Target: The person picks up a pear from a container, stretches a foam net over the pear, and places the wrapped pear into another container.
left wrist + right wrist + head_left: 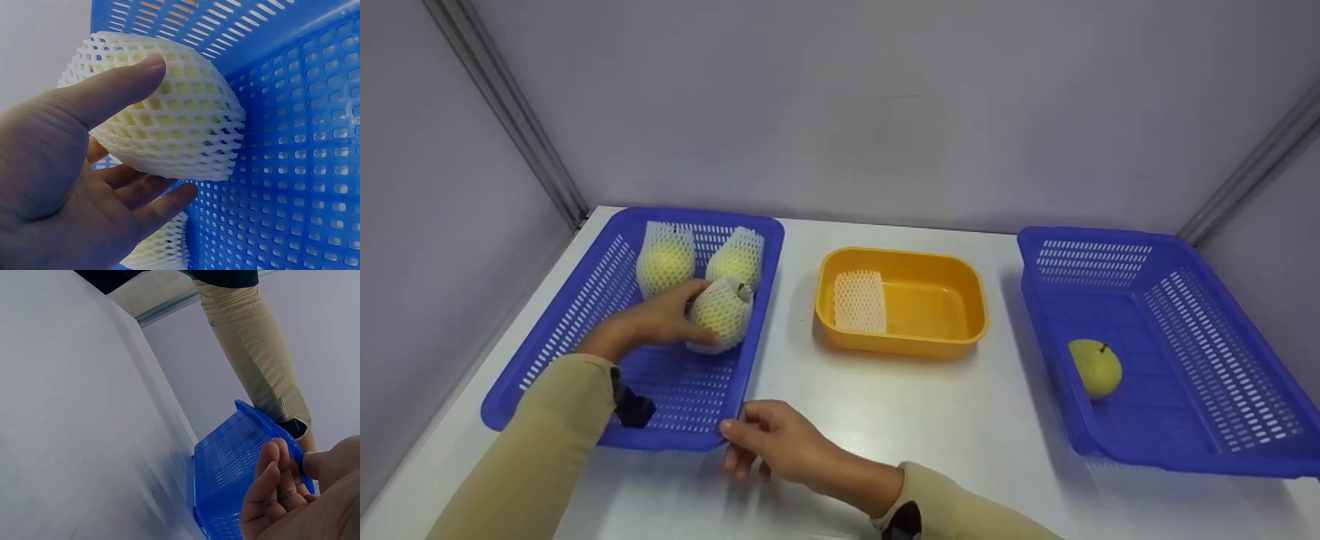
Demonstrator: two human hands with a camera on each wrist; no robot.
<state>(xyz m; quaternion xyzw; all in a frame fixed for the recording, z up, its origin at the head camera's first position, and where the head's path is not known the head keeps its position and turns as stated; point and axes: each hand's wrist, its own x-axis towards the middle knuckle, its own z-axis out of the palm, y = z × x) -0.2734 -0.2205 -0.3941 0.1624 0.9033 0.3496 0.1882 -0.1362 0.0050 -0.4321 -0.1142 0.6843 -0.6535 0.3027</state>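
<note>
In the left blue basket (675, 440), my left hand (660, 313) holds a yellow-green pear (722, 319) wrapped in a white foam net. The left wrist view shows the thumb lying over the top of the net (197, 121) and the other fingers curving underneath. Two more netted pears, a left one (666, 264) and a right one (733, 266), sit behind it in the basket. At the basket's near right corner, my right hand (791, 446) pinches the rim between thumb and fingers. In the right wrist view its fingers overlap the basket's side (230, 455).
An orange tub (900, 345) stands mid-table with a flat white foam net (860, 302) inside. On the right, a second blue basket (1110, 457) contains a bare yellow-green pear (1096, 369). Pale walls with grey metal corner posts (510, 112) border the white table (840, 420).
</note>
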